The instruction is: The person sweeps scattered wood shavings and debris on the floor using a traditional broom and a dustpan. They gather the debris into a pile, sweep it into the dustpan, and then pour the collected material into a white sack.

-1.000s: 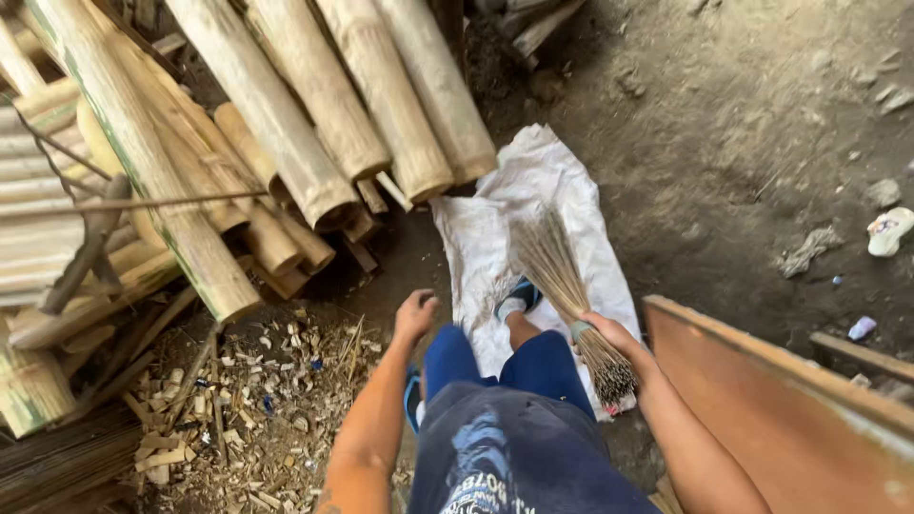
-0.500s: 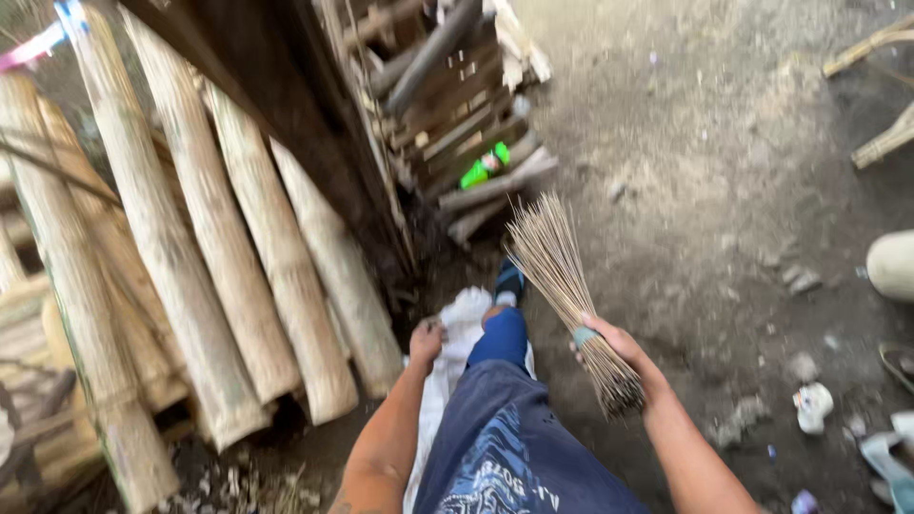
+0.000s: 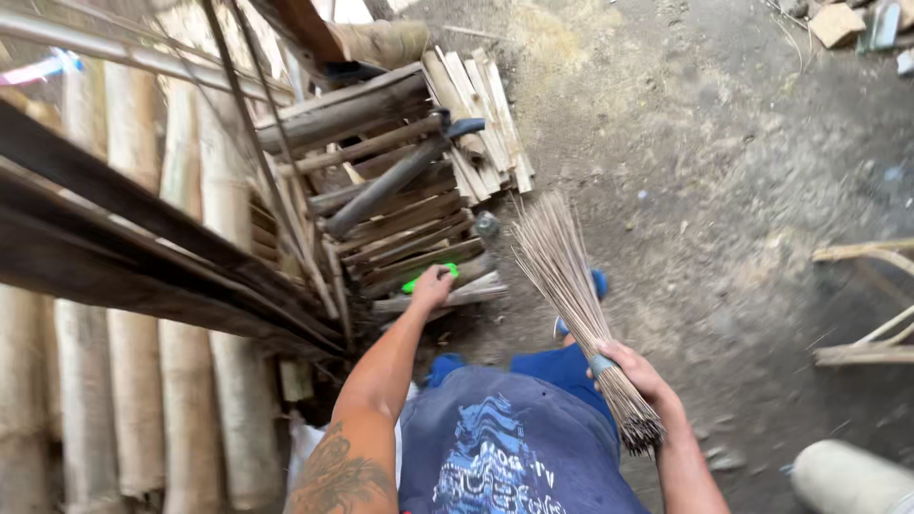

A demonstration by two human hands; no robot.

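Gripping a bundled hand broom of thin, stiff, tan plant ribs (image 3: 571,295), the right hand (image 3: 636,373) has its fingers wrapped closed around the bundle just below a pale blue binding band (image 3: 601,364), with the cut butt ends projecting behind the wrist and the loose tips fanning forward over the packed dirt ground (image 3: 724,190). Judged from its build, the broom is light and springy; single ribs are brittle and can snap if bent sideways, so the bound neck near the band is the correct place to hold it, not the splayed tips. The left hand (image 3: 433,286) reaches forward with fingers curled onto a small bright green object (image 3: 426,280) lying at the near edge of a stack of weathered grey-brown wooden slats and planks (image 3: 409,205); whether the fingers have fully closed on it cannot be told. The green object looks smooth and plastic-like, so probably light and somewhat slippery; its exact shape is hidden by the hand. Rough, pale bamboo poles (image 3: 133,381) stand along the left side, round and fibrous. A dark metal pipe (image 3: 390,181) lies diagonally across the stack.
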